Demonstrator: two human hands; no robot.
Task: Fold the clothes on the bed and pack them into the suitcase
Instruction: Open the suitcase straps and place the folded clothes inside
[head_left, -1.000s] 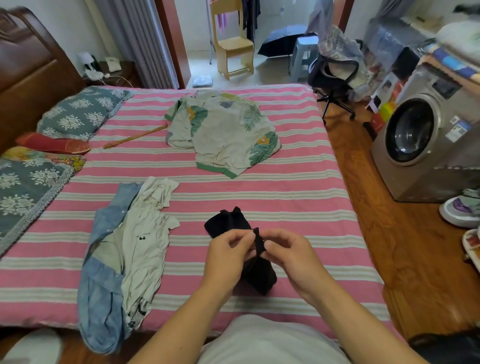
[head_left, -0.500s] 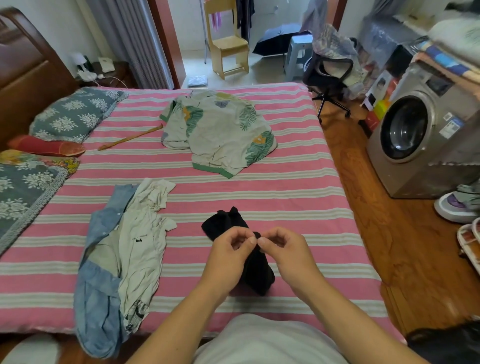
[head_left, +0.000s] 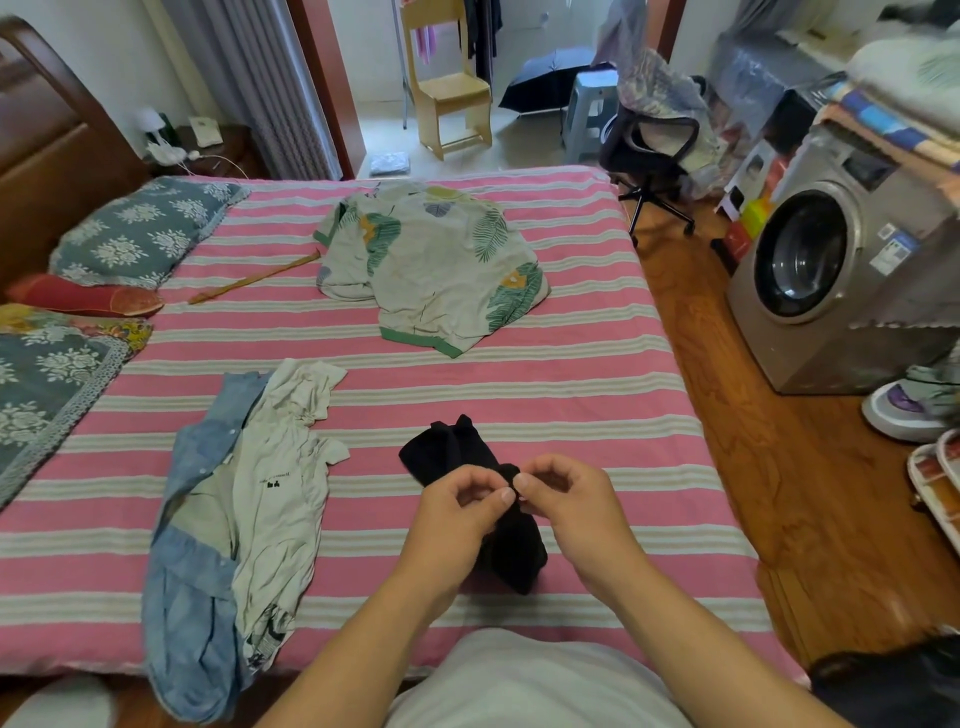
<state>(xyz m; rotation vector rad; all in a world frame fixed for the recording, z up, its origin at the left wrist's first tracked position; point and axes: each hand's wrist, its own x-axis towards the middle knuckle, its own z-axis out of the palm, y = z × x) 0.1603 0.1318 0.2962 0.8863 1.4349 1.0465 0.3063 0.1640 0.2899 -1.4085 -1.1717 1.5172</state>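
Left hand (head_left: 462, 506): fingertips pinching the bunched middle of the black socks (head_left: 467, 457), steadying the pair for a fold.
Right hand (head_left: 563, 499): thumb and forefinger nipped on the same bunch, meeting the left fingertips.
Socks: toes lie beyond the fingers, cuffs trail beneath the palms on the bed (head_left: 571, 405).
Still to fold: leaf-print shirt (head_left: 441, 265) far beyond the fingers; denim shirt (head_left: 192, 571) and cream top (head_left: 280, 499) left of them.
Suitcase: not in view.

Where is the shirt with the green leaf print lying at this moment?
In the head view, the leaf-print shirt lies crumpled on the far middle of the striped bed, beyond the black garment and right of the thin wooden stick.
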